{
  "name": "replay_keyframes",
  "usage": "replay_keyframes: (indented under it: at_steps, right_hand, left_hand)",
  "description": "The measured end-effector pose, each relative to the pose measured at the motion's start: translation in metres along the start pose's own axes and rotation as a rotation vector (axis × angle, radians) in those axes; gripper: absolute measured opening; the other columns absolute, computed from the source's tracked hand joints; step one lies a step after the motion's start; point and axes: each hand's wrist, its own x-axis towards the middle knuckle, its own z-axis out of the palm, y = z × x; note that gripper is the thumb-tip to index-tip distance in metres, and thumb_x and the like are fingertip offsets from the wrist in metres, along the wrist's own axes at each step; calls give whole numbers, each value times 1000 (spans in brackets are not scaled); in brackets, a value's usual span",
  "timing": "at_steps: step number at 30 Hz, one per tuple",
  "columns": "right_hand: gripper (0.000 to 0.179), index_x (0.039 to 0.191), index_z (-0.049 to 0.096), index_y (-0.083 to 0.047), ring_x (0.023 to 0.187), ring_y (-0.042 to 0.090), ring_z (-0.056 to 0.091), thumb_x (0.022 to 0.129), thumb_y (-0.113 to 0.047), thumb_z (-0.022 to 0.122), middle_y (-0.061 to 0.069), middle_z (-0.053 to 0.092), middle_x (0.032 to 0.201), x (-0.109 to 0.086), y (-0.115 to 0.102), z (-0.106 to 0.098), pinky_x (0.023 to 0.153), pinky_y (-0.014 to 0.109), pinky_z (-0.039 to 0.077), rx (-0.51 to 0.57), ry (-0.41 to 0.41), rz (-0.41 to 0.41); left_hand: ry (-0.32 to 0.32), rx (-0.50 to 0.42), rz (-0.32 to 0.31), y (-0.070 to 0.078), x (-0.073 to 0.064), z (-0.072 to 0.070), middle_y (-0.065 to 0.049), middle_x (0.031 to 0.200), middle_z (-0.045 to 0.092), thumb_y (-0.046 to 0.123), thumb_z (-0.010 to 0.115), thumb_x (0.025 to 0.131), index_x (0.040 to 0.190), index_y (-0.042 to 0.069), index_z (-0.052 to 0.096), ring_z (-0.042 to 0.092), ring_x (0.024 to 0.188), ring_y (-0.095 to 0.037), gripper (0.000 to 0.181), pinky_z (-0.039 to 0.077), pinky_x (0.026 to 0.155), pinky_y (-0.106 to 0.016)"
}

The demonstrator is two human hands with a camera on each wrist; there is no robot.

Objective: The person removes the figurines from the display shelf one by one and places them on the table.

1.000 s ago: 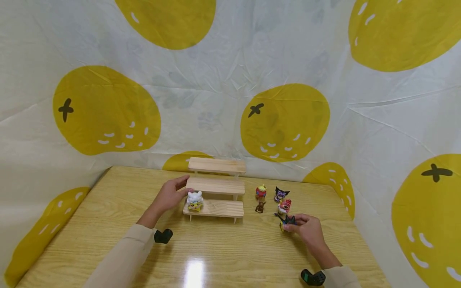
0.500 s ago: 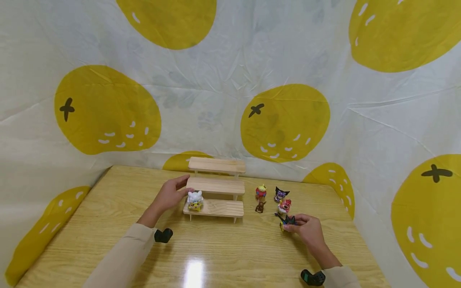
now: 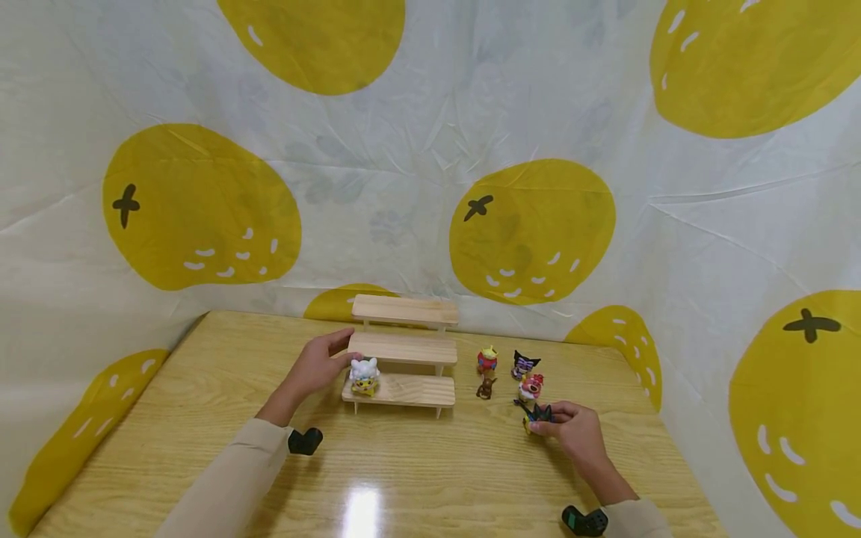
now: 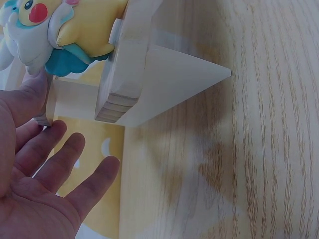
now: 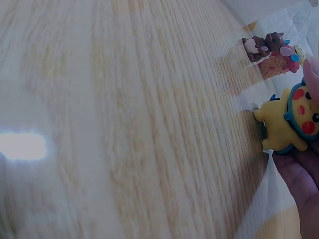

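Observation:
My left hand point(image 3: 319, 363) holds the left end of the middle step of a three-tier wooden display stand point(image 3: 402, 346). In the left wrist view its thumb lies against the step's end, with the other fingers point(image 4: 97, 181) spread below. A Pikachu figurine in a white hood point(image 3: 364, 376) stands on the lowest step's left end. At the right, my right hand point(image 3: 577, 432) pinches another Pikachu figurine, with a dark-eared hood and a tail point(image 3: 540, 412), between thumb and fingers. In the right wrist view this yellow figurine point(image 5: 281, 119) has its feet close to the tabletop.
Beyond the right hand stand a red-and-white figurine point(image 3: 531, 386), a purple-and-black one point(image 3: 525, 364), a small brown one point(image 3: 486, 387) and a green-headed one in red point(image 3: 487, 360). A white curtain with yellow fruit point(image 3: 531, 228) hangs behind the wooden table point(image 3: 403, 471).

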Motion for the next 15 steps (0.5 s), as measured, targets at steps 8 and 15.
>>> replay_keyframes:
  at_steps: [8,15]
  right_hand:
    - [42,112,75,10,82,6,74,76,-2,92,16,81,105,-2,-1,0,70,21,62,-17,7,-7]
    - [43,114,75,9,84,6,74,76,-4,92,15,81,105,-1,1,0,71,20,62,-12,-3,-7]
  left_hand:
    - [0,0,10,1,-1,-1,-23,153,56,27,71,101,159,-2,40,53,143,-40,72,51,112,-54]
    - [4,-7,5,1,0,0,-23,152,56,27,71,101,159,-1,40,52,144,-41,71,51,112,-54]
